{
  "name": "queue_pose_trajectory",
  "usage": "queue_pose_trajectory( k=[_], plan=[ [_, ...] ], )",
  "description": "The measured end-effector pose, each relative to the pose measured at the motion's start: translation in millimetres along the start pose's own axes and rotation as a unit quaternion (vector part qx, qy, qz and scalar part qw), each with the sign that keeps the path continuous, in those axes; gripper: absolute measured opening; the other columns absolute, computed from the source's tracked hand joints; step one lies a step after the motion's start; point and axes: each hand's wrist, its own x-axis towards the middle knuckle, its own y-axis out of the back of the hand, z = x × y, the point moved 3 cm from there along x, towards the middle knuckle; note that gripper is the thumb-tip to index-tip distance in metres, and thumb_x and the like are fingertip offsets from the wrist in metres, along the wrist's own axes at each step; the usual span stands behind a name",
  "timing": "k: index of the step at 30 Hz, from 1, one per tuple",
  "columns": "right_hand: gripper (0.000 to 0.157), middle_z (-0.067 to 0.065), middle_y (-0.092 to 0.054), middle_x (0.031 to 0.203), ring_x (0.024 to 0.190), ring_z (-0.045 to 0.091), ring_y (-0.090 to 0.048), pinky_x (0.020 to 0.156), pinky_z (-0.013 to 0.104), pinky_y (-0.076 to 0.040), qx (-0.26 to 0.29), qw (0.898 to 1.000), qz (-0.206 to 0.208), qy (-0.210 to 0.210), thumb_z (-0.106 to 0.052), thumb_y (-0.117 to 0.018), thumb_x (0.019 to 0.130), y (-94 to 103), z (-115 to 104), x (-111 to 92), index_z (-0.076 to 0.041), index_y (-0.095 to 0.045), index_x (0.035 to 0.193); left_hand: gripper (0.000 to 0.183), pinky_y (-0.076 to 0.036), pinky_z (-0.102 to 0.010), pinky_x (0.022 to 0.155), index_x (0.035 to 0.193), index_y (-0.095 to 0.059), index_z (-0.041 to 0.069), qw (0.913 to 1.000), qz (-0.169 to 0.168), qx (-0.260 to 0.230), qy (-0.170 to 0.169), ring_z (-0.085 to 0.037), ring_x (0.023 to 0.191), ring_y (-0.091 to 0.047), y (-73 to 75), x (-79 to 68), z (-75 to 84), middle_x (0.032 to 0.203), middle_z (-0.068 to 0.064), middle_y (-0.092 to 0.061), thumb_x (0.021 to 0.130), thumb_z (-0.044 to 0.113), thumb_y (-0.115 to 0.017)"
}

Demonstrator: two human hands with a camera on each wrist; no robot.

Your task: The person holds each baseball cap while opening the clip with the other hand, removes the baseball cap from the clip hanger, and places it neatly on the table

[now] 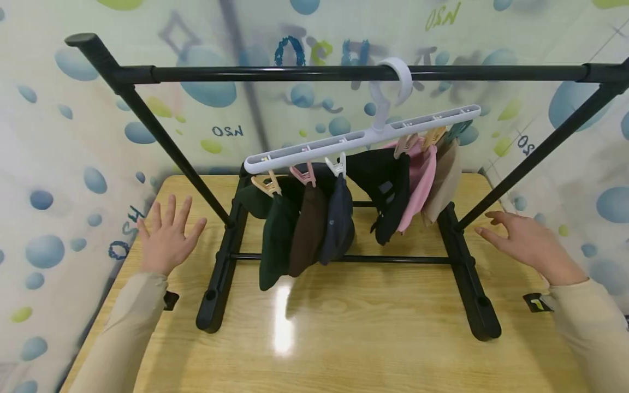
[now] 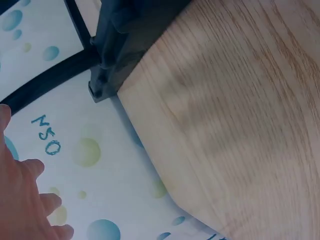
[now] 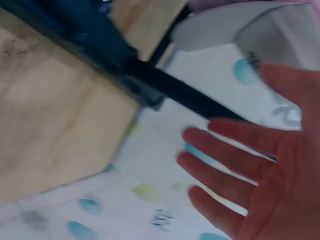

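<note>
A white clip hanger [image 1: 319,146] hangs tilted by its hook from the top bar of a black rack [image 1: 206,74], its right end higher. Small clips hold a row of socks on it: dark green [image 1: 277,251], brown [image 1: 308,234], navy [image 1: 337,224], black [image 1: 393,191], pink [image 1: 420,180] and beige [image 1: 444,180]. To the left of the rack, my left hand [image 1: 167,237] spreads its fingers above the table and holds nothing. Beside the right upright is my right hand [image 1: 533,245], empty, fingers loosely extended; the right wrist view shows its fingers [image 3: 230,155] apart.
The rack's black feet [image 1: 218,289] stand on a light wooden table [image 1: 363,338], joined by low crossbars [image 1: 398,260]. Sloping uprights [image 1: 167,144] rise on both sides. Behind and beside the table is a white covering [image 1: 196,125] with blue and green spots.
</note>
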Motion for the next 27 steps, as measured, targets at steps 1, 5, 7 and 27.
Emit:
queue_pose_trajectory(
  k=[1,5,7,27],
  plan=[
    [0.062,0.038,-0.055,0.118,0.088,0.045,-0.063,0.071,0.056,-0.050,-0.001,1.000,-0.002,0.011,-0.040,-0.050,0.100,3.3,-4.6,-1.2,0.015,-0.048,0.129,0.074,0.016,-0.071,0.098,0.156,-0.005,0.021,1.0000,0.001,0.000,-0.003,-0.038,0.141,0.020,0.3,-1.2,1.7,0.159,-0.014,0.010,0.099,0.063,-0.024],
    [0.048,0.033,-0.060,0.113,0.086,0.040,-0.064,0.072,0.055,-0.049,0.006,0.997,0.041,0.067,-0.026,-0.059,0.097,19.5,-25.0,-1.3,0.012,-0.052,0.127,0.073,0.015,-0.070,0.099,0.156,-0.004,0.021,0.9999,-0.006,0.007,-0.010,-0.040,0.141,0.017,2.8,-4.9,8.2,0.159,-0.016,0.009,0.099,0.062,-0.024],
    [0.044,0.033,-0.059,0.114,0.089,0.042,-0.062,0.074,0.057,-0.047,0.016,0.992,0.083,0.093,-0.019,-0.061,0.096,30.1,-35.8,2.1,0.013,-0.053,0.126,0.074,0.014,-0.070,0.100,0.156,-0.005,0.020,0.9998,-0.011,0.010,-0.014,-0.042,0.141,0.016,3.8,-6.7,11.6,0.158,-0.018,0.008,0.099,0.062,-0.024],
    [0.054,0.018,-0.032,0.149,0.138,0.032,-0.030,0.109,0.054,-0.022,0.309,0.946,0.097,0.019,-0.027,-0.045,0.103,105.8,-61.3,74.7,-0.012,-0.027,0.151,0.073,-0.023,-0.067,0.101,0.144,-0.038,-0.002,0.9941,0.000,0.047,-0.097,-0.054,0.126,-0.033,5.4,-36.4,49.2,0.140,-0.035,-0.037,0.094,0.049,-0.057]
  ],
)
